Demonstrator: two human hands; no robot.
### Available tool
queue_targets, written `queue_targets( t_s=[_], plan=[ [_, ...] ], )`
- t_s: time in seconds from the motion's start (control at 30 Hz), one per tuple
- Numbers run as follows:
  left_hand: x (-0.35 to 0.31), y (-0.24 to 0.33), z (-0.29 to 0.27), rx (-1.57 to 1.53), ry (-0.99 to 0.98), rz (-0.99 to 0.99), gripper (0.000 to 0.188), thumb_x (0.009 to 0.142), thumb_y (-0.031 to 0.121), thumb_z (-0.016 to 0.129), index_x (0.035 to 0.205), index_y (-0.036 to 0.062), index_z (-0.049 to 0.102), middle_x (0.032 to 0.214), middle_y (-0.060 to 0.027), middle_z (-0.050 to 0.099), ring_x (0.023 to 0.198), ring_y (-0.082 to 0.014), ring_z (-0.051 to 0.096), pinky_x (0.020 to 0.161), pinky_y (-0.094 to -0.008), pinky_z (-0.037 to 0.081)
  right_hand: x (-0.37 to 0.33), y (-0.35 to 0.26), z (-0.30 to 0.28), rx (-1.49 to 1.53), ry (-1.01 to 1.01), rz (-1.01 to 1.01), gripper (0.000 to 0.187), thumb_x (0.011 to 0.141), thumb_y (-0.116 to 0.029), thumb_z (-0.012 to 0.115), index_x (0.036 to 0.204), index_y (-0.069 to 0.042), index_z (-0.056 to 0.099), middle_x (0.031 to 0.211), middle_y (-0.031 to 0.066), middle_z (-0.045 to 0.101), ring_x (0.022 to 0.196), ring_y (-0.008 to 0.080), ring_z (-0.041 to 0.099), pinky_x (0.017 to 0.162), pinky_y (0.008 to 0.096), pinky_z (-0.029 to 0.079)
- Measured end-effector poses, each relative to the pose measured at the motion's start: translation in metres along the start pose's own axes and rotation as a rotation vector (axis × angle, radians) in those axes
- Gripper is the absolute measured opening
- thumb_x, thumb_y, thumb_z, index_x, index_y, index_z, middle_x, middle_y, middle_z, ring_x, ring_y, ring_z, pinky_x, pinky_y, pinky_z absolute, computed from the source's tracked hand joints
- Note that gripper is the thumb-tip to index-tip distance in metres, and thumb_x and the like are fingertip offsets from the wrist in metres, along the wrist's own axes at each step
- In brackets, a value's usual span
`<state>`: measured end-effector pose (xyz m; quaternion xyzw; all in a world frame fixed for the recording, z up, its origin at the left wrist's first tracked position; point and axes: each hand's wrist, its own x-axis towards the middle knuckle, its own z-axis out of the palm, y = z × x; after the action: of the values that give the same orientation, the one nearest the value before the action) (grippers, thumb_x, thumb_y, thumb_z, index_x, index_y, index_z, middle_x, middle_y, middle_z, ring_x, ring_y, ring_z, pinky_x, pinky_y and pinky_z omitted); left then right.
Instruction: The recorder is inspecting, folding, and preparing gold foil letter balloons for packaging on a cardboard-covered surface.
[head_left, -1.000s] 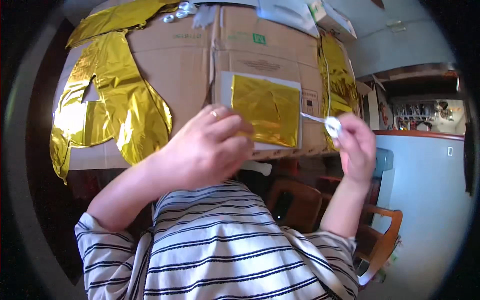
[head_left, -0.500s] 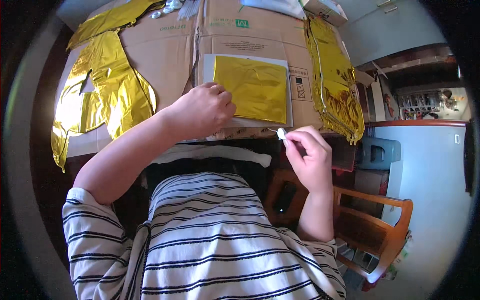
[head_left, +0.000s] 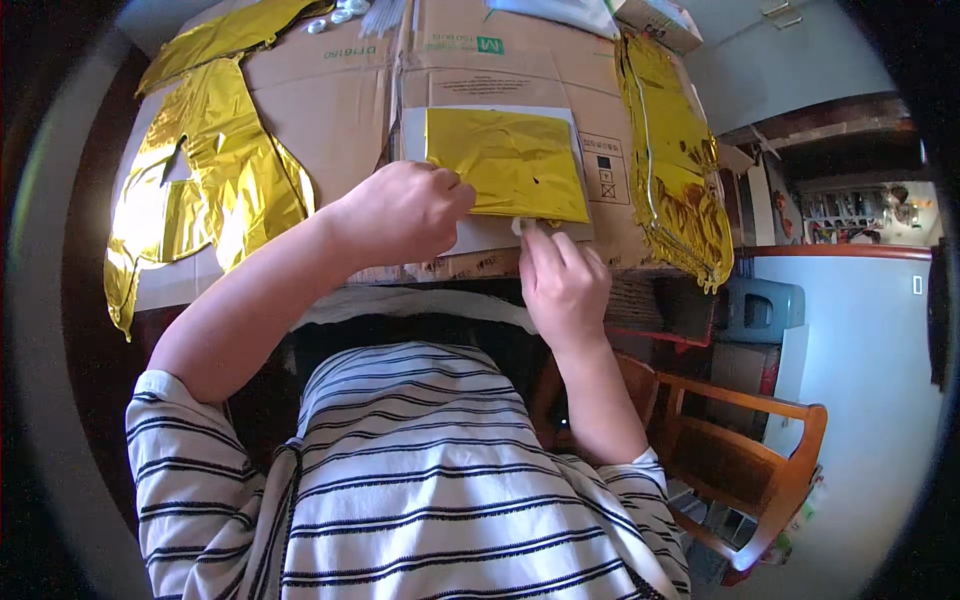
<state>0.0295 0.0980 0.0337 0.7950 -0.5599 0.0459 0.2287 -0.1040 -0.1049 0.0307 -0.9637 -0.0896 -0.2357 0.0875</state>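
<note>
A rectangular gold foil sheet [head_left: 505, 160] lies on a white board [head_left: 500, 236] near the table's front edge. At the foil's left edge my left hand [head_left: 415, 213] is closed, seemingly gripping that edge; its fingertips are mostly hidden. My right hand [head_left: 568, 280] is just below the foil's front edge. Its thumb and fingers pinch a small white roll [head_left: 518, 227], partly covered by the fingers. A small dark spot shows on the foil's right half.
Flattened cardboard [head_left: 320, 110] covers the table. More gold foil lies at the left [head_left: 215, 140] and along the right edge [head_left: 675, 150]. Small white rolls [head_left: 345, 12] sit at the back. A wooden chair [head_left: 740, 440] and a blue-grey stool [head_left: 760, 308] stand at the right.
My right hand has moved left and forward with the small white roll, up to the foil. The foil's front edge now lies farther back, baring more white board. My left hand has barely moved.
</note>
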Motion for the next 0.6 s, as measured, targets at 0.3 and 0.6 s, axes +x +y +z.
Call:
queue_targets(
  t_s=[0.3,0.6],
  plan=[
    [0.0,-0.002,-0.002,-0.058,0.018,-0.047,0.013,0.072,0.005,0.064,0.082,0.0023,0.056,0.075,-0.0148,0.058,0.067,-0.0362,0.063,0.062,-0.0456,0.054,0.006,0.002,0.033,-0.022,0.248,-0.065,0.023,0.079,-0.005,0.068,0.102,-0.004,0.068,0.087,0.0076,0.062,0.067,0.0267,0.06,0.063,0.0381,0.049],
    [0.0,-0.001,-0.004,-0.048,-0.01,-0.048,0.012,0.074,0.005,0.063,0.084,0.0023,0.056,0.076,-0.0148,0.059,0.07,-0.036,0.063,0.065,-0.045,0.055,-0.004,-0.005,0.03,0.02,0.093,-0.062,0.031,0.081,-0.008,0.07,0.112,-0.003,0.068,0.103,0.0106,0.066,0.085,0.0293,0.059,0.076,0.0422,0.047]
  ],
)
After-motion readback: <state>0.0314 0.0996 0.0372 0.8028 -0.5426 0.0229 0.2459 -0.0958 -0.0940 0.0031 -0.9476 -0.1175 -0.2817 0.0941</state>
